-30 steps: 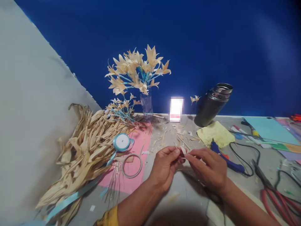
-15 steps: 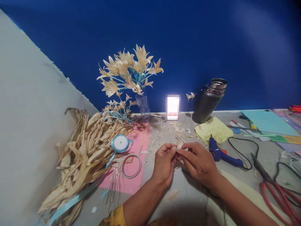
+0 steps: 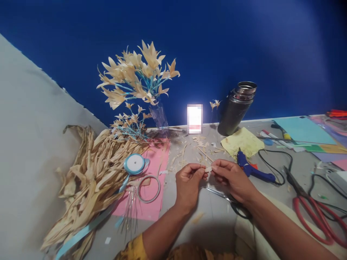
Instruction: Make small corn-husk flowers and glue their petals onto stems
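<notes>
My left hand and my right hand meet over the grey table, fingertips pinched together on one small pale husk petal. Both hands are closed on it from either side. Black-handled scissors lie on the table just under my right hand. Small husk scraps are scattered just beyond the fingers.
A heap of dried corn husks fills the left. Nearby are a blue ribbon spool, a wire ring on pink paper, husk flowers in a vase, a steel flask, a blue glue gun, red pliers and coloured papers.
The view has drifted right and down, so everything sits further left. My hands have stayed pinched on the petal and turned it slightly; the scissors under my right hand now show.
</notes>
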Demonstrator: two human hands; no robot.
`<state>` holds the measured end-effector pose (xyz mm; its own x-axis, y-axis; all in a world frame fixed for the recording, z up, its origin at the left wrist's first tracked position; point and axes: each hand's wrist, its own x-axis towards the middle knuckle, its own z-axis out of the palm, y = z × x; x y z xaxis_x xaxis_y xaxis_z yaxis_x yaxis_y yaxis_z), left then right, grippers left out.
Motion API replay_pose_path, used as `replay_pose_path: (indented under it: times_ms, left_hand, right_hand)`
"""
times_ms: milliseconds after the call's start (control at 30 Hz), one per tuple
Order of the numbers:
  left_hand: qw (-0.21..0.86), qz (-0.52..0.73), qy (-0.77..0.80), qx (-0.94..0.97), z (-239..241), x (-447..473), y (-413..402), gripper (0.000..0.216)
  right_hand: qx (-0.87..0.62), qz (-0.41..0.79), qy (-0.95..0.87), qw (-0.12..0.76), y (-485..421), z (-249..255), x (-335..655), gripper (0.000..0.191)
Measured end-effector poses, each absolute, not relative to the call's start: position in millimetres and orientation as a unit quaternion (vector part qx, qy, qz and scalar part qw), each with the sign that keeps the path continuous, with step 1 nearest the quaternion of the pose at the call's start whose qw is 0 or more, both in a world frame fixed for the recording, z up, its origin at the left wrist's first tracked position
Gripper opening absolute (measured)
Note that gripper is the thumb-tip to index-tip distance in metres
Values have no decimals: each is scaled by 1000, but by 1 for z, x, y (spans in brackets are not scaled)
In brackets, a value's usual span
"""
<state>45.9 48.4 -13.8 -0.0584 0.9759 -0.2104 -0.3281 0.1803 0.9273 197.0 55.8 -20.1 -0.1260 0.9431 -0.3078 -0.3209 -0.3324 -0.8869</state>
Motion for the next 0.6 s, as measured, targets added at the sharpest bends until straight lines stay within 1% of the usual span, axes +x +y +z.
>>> replay_pose_path:
  times_ms: [167,300,367,500,600]
  left_hand:
    - [669,556,432,238,-16,43,50,29]
    - [695,545,415,219,-16,41,49,33]
    - [691,549,414,225,-15,40,48,32]
    - [644,547,449,291,-10,44,48,25]
    - [611,525,478,350,-8,48,50,17]
  right_hand:
    - [-406,736,-242,485,57,-18,196,35]
    - [-397,735,-247,492,57,-20,197,35]
    - [-411,720,-262,494,56,-23,196,36]
    - [-460,675,-306,489,54,-23,191,38]
    - [-483,638,-354,485,53,-16,190,32]
